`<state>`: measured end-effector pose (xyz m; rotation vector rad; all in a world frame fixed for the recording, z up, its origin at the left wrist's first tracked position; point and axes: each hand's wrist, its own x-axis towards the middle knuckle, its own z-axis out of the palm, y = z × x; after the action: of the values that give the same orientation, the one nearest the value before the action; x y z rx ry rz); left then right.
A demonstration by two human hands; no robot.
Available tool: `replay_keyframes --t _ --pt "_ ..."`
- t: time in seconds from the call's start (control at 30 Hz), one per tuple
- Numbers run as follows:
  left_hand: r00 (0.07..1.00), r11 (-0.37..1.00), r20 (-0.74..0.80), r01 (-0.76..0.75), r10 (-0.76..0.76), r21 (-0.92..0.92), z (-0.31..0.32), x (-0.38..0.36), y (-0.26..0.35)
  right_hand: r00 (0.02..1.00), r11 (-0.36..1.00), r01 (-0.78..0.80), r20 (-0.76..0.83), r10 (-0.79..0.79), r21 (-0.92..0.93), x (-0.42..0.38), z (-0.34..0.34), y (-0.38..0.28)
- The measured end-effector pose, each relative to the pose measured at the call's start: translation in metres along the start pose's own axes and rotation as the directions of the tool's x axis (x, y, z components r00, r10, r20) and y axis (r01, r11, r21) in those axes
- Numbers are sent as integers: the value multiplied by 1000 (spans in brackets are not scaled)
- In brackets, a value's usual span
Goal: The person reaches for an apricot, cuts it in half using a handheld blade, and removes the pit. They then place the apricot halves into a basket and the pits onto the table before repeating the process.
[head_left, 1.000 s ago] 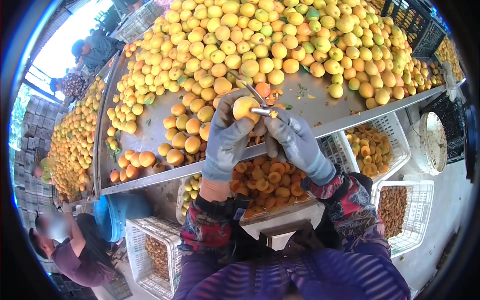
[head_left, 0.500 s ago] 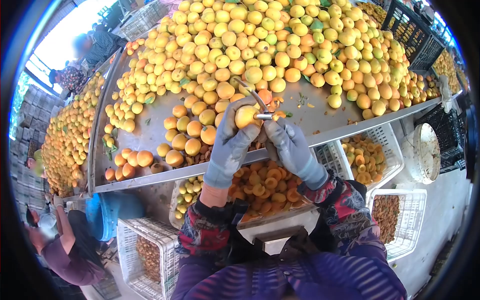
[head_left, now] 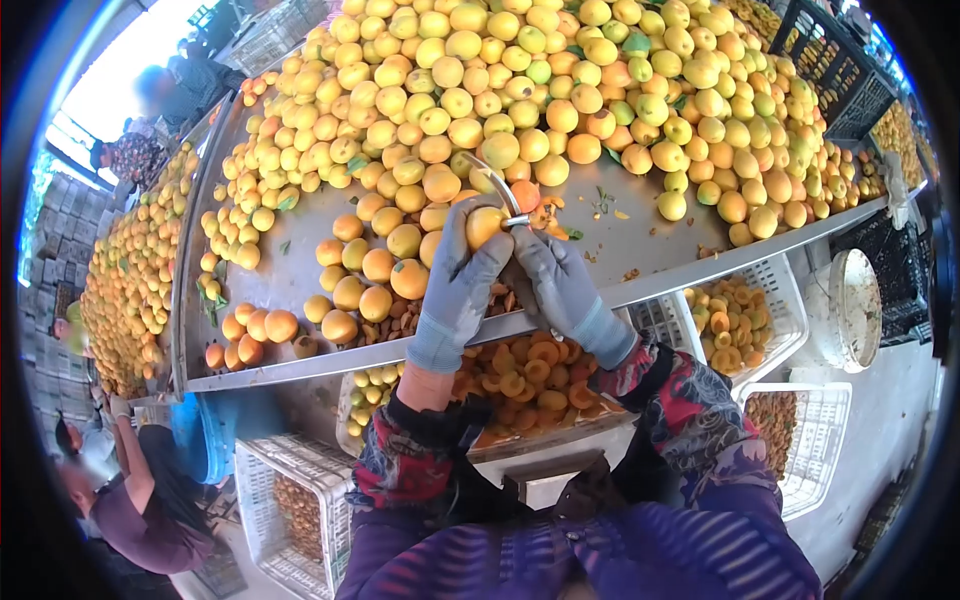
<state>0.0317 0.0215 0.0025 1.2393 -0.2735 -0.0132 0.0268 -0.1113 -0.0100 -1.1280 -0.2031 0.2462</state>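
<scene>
My gloved left hand is wrapped round an orange-yellow fruit above the front edge of the metal table. Close beside it, my gloved right hand is closed on a curved metal tool, whose metal band lies against the fruit's right side. Most of the tool's handle is hidden by the fingers. Behind both hands spreads a large heap of whole fruit. Cut fruit halves fill a container below my wrists.
The metal table's raised front edge runs under my forearms. White crates stand low on both sides. A white bucket is at the right, a blue barrel at the left. A person sits at lower left.
Both hands have shifted slightly left with the fruit and tool. The fruit is now covered more by my left fingers, and the metal band sits slightly higher.
</scene>
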Motion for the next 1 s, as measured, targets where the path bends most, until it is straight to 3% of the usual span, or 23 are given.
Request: replay_keyframes --t 0.13,0.17,0.2,0.23,0.27,0.3,0.37,0.4,0.43,0.47,0.5,0.53,0.57,0.7,0.77,0.9,0.97,1.0 --pt "1000 994 9 12 -13 108 -1 7 -3 999 997 -21 24 22 -69 1 -14 -12" --pt "999 995 35 25 -28 95 -3 9 -4 967 958 -229 155 203 174 0 -19 -20" --pt "997 995 65 45 -50 84 -4 11 -4 889 815 -438 315 331 380 -1 -23 -23" --pt "994 997 88 63 -66 41 -3 15 -3 893 813 -433 305 330 390 -1 -26 -21" --pt "993 997 90 71 -74 40 -3 18 -4 867 697 -480 409 285 532 1 -29 -19" --pt "992 994 112 61 -51 -90 -4 21 -5 836 556 -531 504 218 640 3 -30 -18" --pt "993 956 109 77 -47 -283 -8 22 -4 863 587 -481 469 188 651 7 -26 -26" --pt "993 957 104 74 -47 -280 -9 23 -2 889 618 -425 432 150 662 10 -23 -28" --pt "993 942 109 73 -38 -329 -10 23 -1 927 735 -335 344 147 590 12 -22 -27" --pt "993 923 113 69 -28 -377 -12 23 0 924 734 -343 352 150 587 12 -20 -28" --pt "995 928 98 52 -17 -370 -16 22 -2 957 930 -240 227 180 277 10 -17 -32" --pt "996 928 88 44 -13 -370 -19 23 -2 983 985 -146 99 154 -88 10 -16 -34" --pt "997 925 83 30 2 -380 -22 23 -3 979 989 -21 200 50 -144 14 -20 -26" --pt "998 928 52 -5 26 -372 -25 23 -1 988 979 -23 144 53 -202 5 -16 -19" --pt "998 933 53 -7 28 -359 -25 24 1 980 977 -160 93 175 -144 3 -16 -17" --pt "998 960 46 -28 42 -277 -22 23 4 975 975 -92 181 130 -203 5 -18 -10" --pt "999 965 41 -21 33 -263 -21 22 5 978 995 -43 205 23 89 7 -16 5" --pt "999 972 40 -22 33 -232 -22 21 6 979 995 -41 205 22 89 5 -16 2"
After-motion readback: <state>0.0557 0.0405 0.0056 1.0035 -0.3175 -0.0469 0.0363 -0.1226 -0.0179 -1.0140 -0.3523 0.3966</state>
